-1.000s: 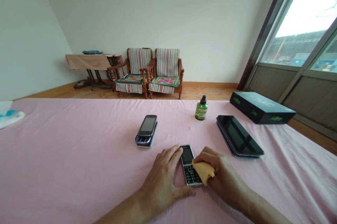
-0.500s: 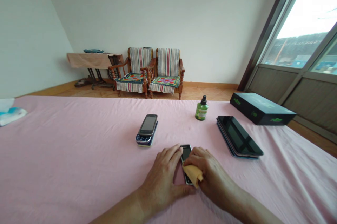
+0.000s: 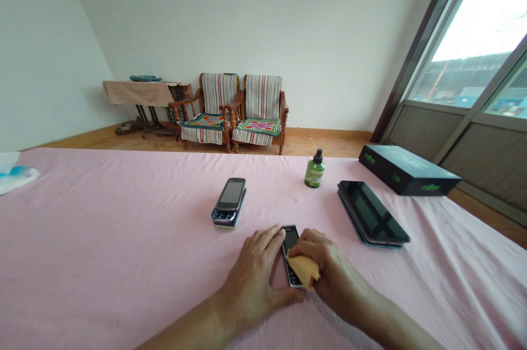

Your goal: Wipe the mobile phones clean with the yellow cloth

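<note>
Near a tablet (image 3: pixel 373 210) and green bottle (image 3: pixel 315 173), right grip (image 3: pixel 331 266) clasps cloth (image 3: pixel 303 269), left grip (image 3: pixel 250 270) holds phone (image 3: pixel 290 236).

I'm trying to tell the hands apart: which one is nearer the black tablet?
The right. The right hand, holding a yellow cloth on the phone, is left of the tablet; the left hand is farther left, at the phone's left edge.

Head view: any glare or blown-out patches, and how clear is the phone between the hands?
Head view: the window is washed out white up high; the tablet, same view, carries a window-like reflection; the phone, same view, shows no strong glare, but the cloth and right hand hide much of its keypad.
</note>
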A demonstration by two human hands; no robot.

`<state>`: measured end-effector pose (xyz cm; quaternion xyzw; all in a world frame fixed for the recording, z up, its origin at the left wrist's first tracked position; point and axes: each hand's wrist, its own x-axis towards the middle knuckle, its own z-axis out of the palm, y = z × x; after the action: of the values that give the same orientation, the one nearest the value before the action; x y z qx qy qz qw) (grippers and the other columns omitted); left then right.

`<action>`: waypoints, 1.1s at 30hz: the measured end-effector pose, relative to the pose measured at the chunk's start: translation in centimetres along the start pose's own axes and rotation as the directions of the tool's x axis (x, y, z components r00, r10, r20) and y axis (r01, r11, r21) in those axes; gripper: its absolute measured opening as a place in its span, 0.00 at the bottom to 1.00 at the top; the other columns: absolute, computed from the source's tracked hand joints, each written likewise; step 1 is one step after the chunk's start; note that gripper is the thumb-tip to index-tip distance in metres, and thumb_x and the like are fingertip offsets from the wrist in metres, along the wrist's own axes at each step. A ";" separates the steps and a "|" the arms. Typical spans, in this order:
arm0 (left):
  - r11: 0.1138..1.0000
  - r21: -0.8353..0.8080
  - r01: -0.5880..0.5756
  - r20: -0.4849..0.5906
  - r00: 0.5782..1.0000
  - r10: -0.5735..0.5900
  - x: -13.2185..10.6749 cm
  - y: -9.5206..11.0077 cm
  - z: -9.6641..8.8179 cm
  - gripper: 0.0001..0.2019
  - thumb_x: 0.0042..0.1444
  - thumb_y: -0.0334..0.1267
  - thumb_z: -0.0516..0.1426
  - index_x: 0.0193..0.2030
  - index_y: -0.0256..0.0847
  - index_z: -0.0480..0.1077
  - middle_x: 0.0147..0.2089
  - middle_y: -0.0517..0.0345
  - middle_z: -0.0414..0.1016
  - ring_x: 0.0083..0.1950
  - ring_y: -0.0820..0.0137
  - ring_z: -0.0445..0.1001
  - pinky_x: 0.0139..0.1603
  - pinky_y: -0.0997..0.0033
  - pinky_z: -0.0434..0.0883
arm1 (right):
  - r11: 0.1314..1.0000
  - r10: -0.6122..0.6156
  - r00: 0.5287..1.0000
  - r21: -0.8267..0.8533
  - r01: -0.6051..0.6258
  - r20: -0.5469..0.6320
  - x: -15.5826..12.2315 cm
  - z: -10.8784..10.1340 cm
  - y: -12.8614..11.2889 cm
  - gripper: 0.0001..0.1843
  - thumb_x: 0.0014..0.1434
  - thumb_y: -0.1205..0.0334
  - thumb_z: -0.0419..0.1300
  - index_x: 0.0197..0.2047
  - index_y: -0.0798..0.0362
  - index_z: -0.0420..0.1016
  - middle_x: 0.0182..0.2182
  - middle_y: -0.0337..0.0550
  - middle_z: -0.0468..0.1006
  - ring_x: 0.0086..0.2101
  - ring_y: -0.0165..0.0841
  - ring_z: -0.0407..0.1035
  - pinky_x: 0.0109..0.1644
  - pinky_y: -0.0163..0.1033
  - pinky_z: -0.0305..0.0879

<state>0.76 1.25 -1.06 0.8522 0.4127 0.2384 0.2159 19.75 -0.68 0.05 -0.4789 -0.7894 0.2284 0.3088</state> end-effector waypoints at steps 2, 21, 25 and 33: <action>1.000 0.006 0.001 0.002 1.000 -0.001 0.0 0.1 0.0 0.47 0.39 0.54 0.71 0.65 0.41 0.62 0.67 0.41 0.62 0.65 0.45 0.62 0.64 0.39 0.60 | 1.000 -0.018 1.000 0.026 0.017 0.009 0.2 0.0 -0.3 0.22 0.43 0.84 0.53 0.34 0.53 0.79 0.33 0.43 0.73 0.36 0.35 0.66 0.38 0.37 0.58; 0.999 0.011 0.048 0.080 0.996 -0.048 0.2 0.2 -0.5 0.48 0.41 0.53 0.71 0.67 0.36 0.60 0.68 0.40 0.59 0.67 0.47 0.58 0.67 0.43 0.58 | 0.994 -0.012 0.999 0.111 0.008 0.036 -0.4 -1.3 0.4 0.23 0.45 0.85 0.52 0.39 0.53 0.76 0.34 0.41 0.71 0.34 0.31 0.67 0.36 0.34 0.59; 0.999 0.018 0.050 0.091 0.994 -0.051 0.3 0.2 -0.5 0.48 0.41 0.52 0.71 0.67 0.35 0.59 0.69 0.40 0.58 0.68 0.48 0.57 0.68 0.44 0.57 | 0.996 -0.024 0.996 0.086 0.017 0.090 0.0 -1.0 0.2 0.21 0.47 0.85 0.53 0.36 0.53 0.77 0.35 0.41 0.70 0.36 0.32 0.66 0.37 0.35 0.58; 0.999 0.027 0.043 0.090 0.995 -0.045 0.1 0.1 -0.4 0.48 0.41 0.51 0.71 0.67 0.35 0.59 0.69 0.40 0.58 0.68 0.48 0.57 0.68 0.45 0.57 | 0.997 -0.081 0.992 0.025 0.079 0.093 0.1 -1.4 -0.4 0.17 0.49 0.84 0.55 0.32 0.54 0.76 0.32 0.40 0.69 0.36 0.32 0.64 0.38 0.36 0.56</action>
<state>0.68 1.38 -0.69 0.8555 0.4240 0.1895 0.2290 20.45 -0.65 1.36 -0.4324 -0.8190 0.2468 0.2853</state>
